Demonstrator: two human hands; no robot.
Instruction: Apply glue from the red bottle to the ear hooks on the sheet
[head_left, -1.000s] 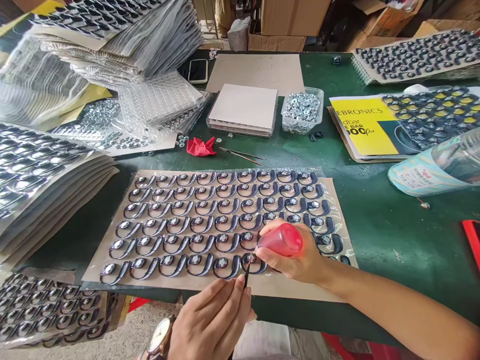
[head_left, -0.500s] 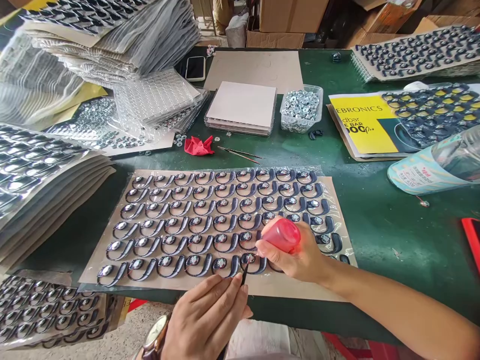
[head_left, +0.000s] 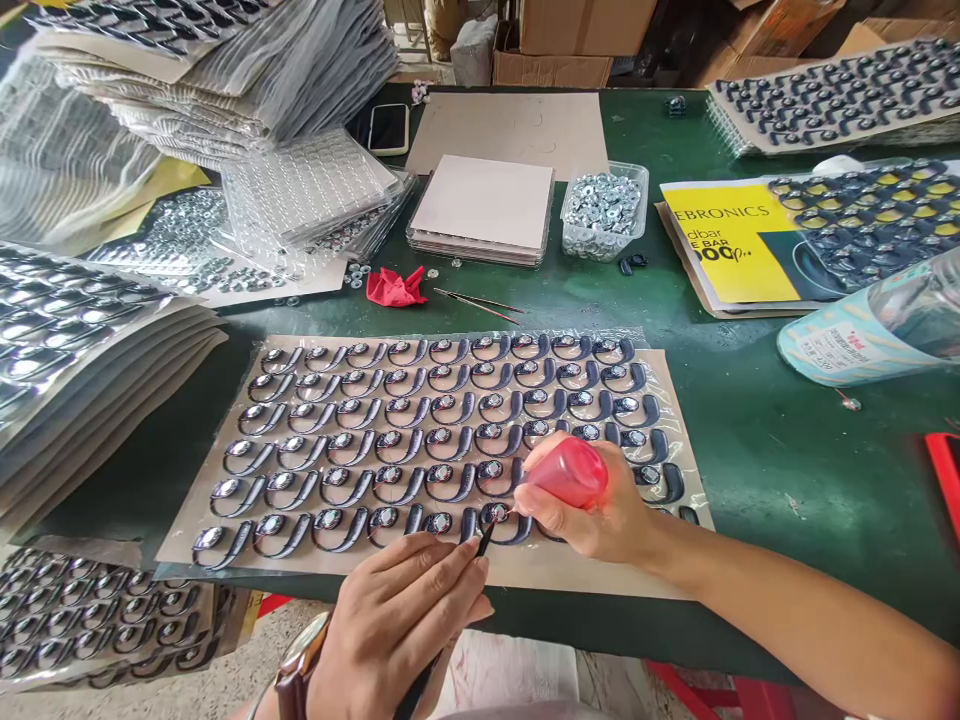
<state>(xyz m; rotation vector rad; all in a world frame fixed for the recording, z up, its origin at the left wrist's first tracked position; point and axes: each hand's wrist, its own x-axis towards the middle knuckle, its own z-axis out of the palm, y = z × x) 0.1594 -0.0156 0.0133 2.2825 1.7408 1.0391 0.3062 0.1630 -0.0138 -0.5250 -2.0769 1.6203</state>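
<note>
Bottle, red, glossy and rounded, is gripped in the closed right hand, which is rested on the near right part of the sheet, a flat brown card laid on the green table under crinkled clear film. Dark curved hooks, each capped in shiny round metal, are set on it in neat rows. A thin dark stick is pinched between the curled fingers of the left hand, its tip held at one cap in the nearest row, just below the bottle.
</note>
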